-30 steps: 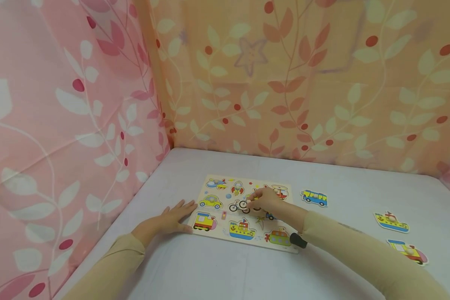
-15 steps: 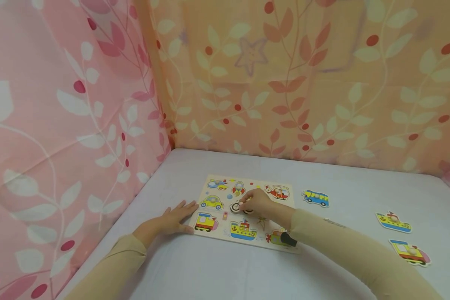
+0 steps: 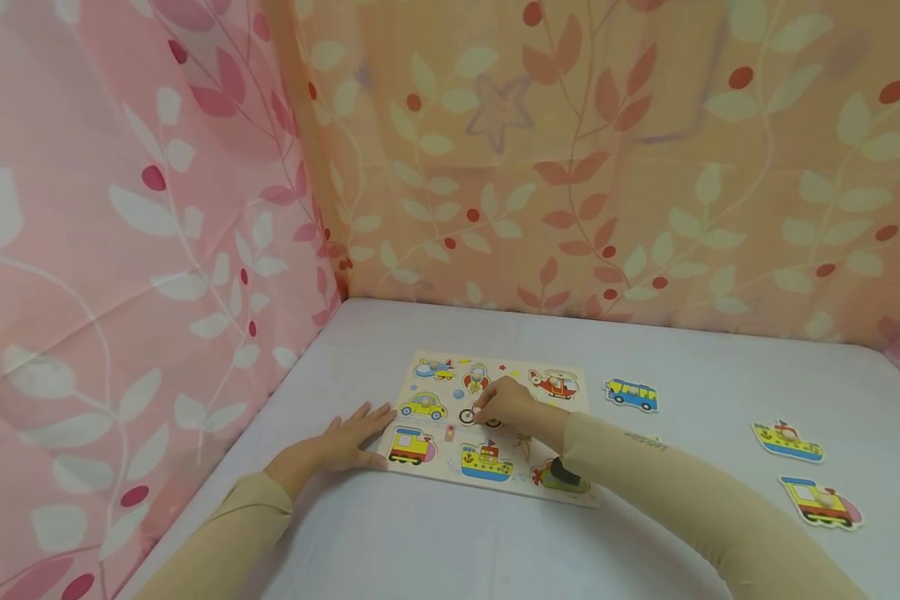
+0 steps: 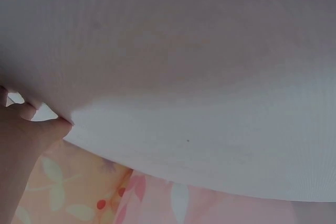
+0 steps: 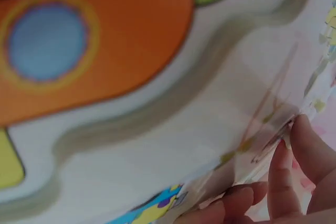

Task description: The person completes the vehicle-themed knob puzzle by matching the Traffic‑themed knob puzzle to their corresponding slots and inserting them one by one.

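Observation:
A wooden peg puzzle board (image 3: 444, 468) with vehicle pictures lies on the table. My left hand (image 3: 347, 440) rests at its left edge with fingers spread; the left wrist view shows this hand (image 4: 29, 129) only at its edge. My right hand (image 3: 516, 406) is over the middle of the board and pinches a bicycle puzzle piece (image 3: 468, 414), whose wheels show below the fingers. In the right wrist view, thumb and fingertips (image 5: 304, 135) meet close over the board. The hand hides most of the piece and its knob.
Right of the board lie loose pieces: a blue bus (image 3: 632, 396), a yellow boat (image 3: 787, 440) and a train (image 3: 821, 502). A bit of something yellow (image 3: 654, 438) peeks out behind the right sleeve. Floral curtains (image 3: 495, 208) stand behind and left of the table.
My right hand has moved a little left with the bicycle piece, bringing it over the printed bicycle; separate wheels no longer show beside it. The left hand stays at the board's edge.

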Available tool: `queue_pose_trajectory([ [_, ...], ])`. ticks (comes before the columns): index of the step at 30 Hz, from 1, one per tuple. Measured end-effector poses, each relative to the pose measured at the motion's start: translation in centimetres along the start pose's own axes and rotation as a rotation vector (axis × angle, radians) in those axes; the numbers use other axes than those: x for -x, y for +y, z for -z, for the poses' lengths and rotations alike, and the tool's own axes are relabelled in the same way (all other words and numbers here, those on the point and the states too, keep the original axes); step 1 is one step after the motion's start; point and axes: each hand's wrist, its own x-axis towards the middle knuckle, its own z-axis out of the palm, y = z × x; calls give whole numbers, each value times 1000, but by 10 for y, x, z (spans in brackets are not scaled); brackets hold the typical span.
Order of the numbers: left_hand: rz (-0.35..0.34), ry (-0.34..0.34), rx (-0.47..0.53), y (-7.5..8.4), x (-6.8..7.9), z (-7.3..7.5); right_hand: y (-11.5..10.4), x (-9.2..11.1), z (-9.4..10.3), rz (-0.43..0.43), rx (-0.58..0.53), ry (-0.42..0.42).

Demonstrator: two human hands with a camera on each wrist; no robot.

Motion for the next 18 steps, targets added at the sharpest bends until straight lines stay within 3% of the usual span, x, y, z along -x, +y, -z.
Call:
queue_pose_trajectory([
  [7,-8,-1,-1,1,0,0,0,8,20,-22,-50,-56],
  [18,-5,-3,2,2,1,1,7,32,76,5,-89,-43],
])
